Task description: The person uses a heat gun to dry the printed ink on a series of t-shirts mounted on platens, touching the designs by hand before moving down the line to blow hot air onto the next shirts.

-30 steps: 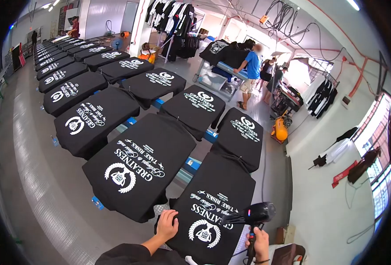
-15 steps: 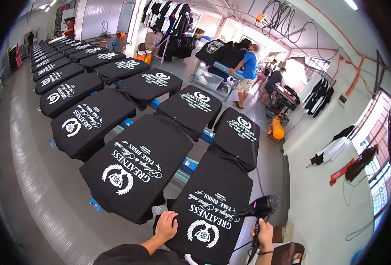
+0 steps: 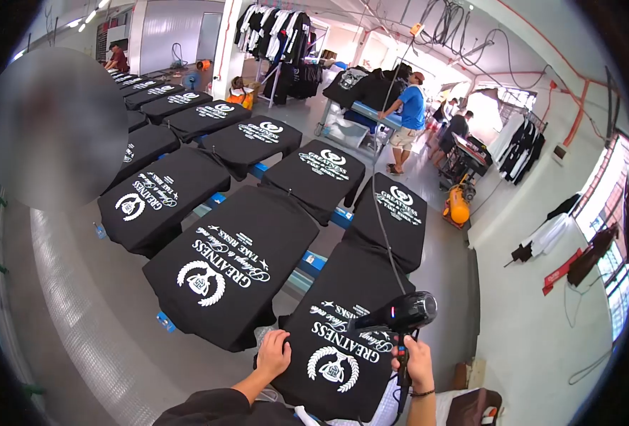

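A black hair dryer (image 3: 410, 311) is held by its handle in my right hand (image 3: 417, 363), its nozzle pointing left over the white print of the nearest black shirt (image 3: 357, 284). The cord rises from near the dryer toward the ceiling. My left hand (image 3: 273, 353) rests on that shirt's left edge, fingers bent and close together; whether they pinch the cloth is hidden. Another printed black shirt (image 3: 233, 259) lies flat on the left, beside the nearest one.
Rows of black printed shirts (image 3: 316, 172) extend into the distance on blue-edged supports. A person in blue (image 3: 412, 106) stands at a cart, with others behind. An orange tank (image 3: 458, 206) stands near the right wall. A blurred patch covers the upper left.
The dryer and my right hand have moved up and slightly left. The cord now hangs across the shirts. My left hand stays at the shirt's edge. The person in blue has straightened somewhat.
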`<state>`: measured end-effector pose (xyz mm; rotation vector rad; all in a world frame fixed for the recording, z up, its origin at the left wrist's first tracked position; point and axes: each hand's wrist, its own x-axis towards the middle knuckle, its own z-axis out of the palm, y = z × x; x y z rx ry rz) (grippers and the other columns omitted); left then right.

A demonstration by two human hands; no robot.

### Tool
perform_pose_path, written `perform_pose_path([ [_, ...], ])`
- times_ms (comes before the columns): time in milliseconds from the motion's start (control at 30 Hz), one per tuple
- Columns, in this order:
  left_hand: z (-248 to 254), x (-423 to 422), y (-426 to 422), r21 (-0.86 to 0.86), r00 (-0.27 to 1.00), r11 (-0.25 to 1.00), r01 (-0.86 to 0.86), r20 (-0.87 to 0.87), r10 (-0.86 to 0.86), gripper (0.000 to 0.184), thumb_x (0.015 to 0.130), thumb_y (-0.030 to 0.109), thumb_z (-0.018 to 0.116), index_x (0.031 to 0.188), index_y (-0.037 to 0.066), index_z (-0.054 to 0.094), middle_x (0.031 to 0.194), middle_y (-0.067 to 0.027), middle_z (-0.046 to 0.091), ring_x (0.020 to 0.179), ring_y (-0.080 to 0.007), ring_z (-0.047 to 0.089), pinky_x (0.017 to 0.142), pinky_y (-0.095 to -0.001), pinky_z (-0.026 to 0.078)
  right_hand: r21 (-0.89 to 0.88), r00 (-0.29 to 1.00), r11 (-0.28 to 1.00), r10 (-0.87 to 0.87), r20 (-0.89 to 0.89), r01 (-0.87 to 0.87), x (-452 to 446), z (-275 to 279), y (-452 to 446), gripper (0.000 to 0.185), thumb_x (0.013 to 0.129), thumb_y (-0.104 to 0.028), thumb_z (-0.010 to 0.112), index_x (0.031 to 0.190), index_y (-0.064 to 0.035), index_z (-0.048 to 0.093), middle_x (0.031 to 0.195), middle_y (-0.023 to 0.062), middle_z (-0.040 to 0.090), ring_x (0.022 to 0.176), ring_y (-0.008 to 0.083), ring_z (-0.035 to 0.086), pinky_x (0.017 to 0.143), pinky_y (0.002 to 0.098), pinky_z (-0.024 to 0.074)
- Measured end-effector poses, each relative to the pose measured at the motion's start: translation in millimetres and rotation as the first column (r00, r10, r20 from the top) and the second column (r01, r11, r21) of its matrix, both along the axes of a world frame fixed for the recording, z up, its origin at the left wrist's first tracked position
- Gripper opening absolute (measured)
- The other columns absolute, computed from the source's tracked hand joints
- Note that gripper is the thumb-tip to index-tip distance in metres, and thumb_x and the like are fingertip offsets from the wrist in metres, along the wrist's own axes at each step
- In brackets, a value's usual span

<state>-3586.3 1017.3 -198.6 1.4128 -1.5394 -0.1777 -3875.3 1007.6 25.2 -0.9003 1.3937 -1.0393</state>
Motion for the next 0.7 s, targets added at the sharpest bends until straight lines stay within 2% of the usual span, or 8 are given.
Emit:
perform_pose_path([
  [133, -2.2, -1.7, -0.1, 0.024, 1.0, 1.0, 0.013, 0.024, -0.013, 0.025, 0.079, 0.003, 0.062, 0.104, 0.002, 0.06, 0.108, -0.0157, 0.06, 0.104, -0.0353, 0.057, 0.094, -0.0428, 0.047, -0.077, 0.986, 0.997, -0.018, -0.168, 0.005, -28.4, -5.0, 28.7, 0.025, 0.099, -0.024, 0.054, 0.098, 0.0009, 0.057, 0.072, 0.0085, 0.06, 0.047, 0.0153, 0.055, 0.045, 0.0291, 0.0449],
  [233, 2.2, -4.2, -0.2, 0.008, 1.0, 1.0, -0.016, 0.017, 0.016, 0.024, 0.079, 0.003, 0.061, 0.103, 0.001, 0.06, 0.106, -0.0163, 0.061, 0.102, -0.0358, 0.057, 0.092, -0.0424, 0.047, -0.003, 0.984, 0.998, -0.056, 0.169, 0.057, -66.9, -1.4, 55.3, 0.031, 0.1, -0.026, 0.051, 0.111, 0.0021, 0.058, 0.072, 0.0085, 0.06, 0.049, 0.0151, 0.056, 0.045, 0.0274, 0.045],
  [333, 21.2, -28.0, 3.0, -0.015, 0.993, 0.993, -0.114, -0.007, 0.114, 0.022, 0.08, 0.001, 0.06, 0.103, 0.001, 0.061, 0.103, -0.0158, 0.062, 0.099, -0.035, 0.057, 0.086, -0.0415, 0.048, -0.038, 0.985, 0.991, -0.121, 0.119, 0.127, -98.5, -2.2, 80.7, 0.034, 0.1, -0.029, 0.05, 0.11, 0.0029, 0.057, 0.073, 0.0091, 0.059, 0.049, 0.0161, 0.054, 0.044, 0.0277, 0.0433],
  [433, 65.6, -105.0, 16.0, 0.15, 0.923, 0.982, 0.116, -0.381, -0.051, 0.021, 0.089, 0.01, 0.063, 0.107, 0.001, 0.063, 0.095, -0.0108, 0.067, 0.089, -0.0241, 0.064, 0.082, -0.035, 0.049, -0.105, 0.982, 0.977, -0.19, -0.022, 0.187, -134.5, -7.9, 107.4, 0.032, 0.1, -0.028, 0.051, 0.107, 0.0031, 0.057, 0.073, 0.0079, 0.06, 0.051, 0.0148, 0.056, 0.047, 0.0272, 0.0453],
  [500, 103.5, -171.5, 30.5, 0.279, 0.823, 0.853, 0.441, -0.504, -0.261, 0.026, 0.097, 0.017, 0.058, 0.115, -0.002, 0.062, 0.099, -0.0108, 0.07, 0.09, -0.0161, 0.065, 0.082, -0.0306, 0.051, -0.137, 0.978, 0.974, -0.193, -0.074, 0.182, -161.1, -4.6, 121.4, 0.032, 0.101, -0.028, 0.05, 0.104, 0.0031, 0.057, 0.073, 0.0071, 0.061, 0.052, 0.0139, 0.057, 0.049, 0.0267, 0.0465],
  [567, 127.8, -245.4, 49.5, 0.225, 0.427, 0.493, 0.84, -0.835, -0.346, 0.046, 0.099, 0.027, 0.057, 0.137, 0.002, 0.048, 0.117, -0.0129, 0.064, 0.107, -0.0208, 0.062, 0.091, -0.0344, 0.051, -0.154, 0.979, 0.974, -0.181, -0.092, 0.166, -180.3, -3.2, 135.4, 0.032, 0.102, -0.027, 0.047, 0.1, 0.0029, 0.058, 0.075, 0.0059, 0.062, 0.054, 0.0116, 0.058, 0.052, 0.0264, 0.0479],
  [633, 136.8, -314.8, 76.1, 0.099, 0.191, 0.257, 0.961, -0.912, -0.363, 0.057, 0.098, 0.029, 0.059, 0.145, 0.003, 0.039, 0.129, -0.0139, 0.057, 0.117, -0.0226, 0.057, 0.096, -0.0378, 0.049, -0.181, 0.964, 0.979, -0.133, -0.231, 0.092, -196.4, -3.3, 148.4, 0.029, 0.099, -0.02, 0.048, 0.109, 0.0057, 0.056, 0.081, 0.0103, 0.063, 0.071, 0.0203, 0.063, 0.066, 0.0337, 0.0515],
  [700, 145.0, -375.2, 100.7, 0.058, 0.11, 0.278, 0.959, -0.978, -0.177, 0.047, 0.094, 0.021, 0.065, 0.134, 0.003, 0.048, 0.121, -0.0104, 0.059, 0.109, -0.0181, 0.058, 0.092, -0.0345, 0.049, -0.299, 0.888, 0.954, -0.11, -0.447, -0.032, -214.1, -18.7, 160.5, 0.031, 0.097, -0.015, 0.048, 0.118, 0.0071, 0.053, 0.101, 0.0188, 0.06, 0.095, 0.029, 0.061, 0.086, 0.0385, 0.0489],
])
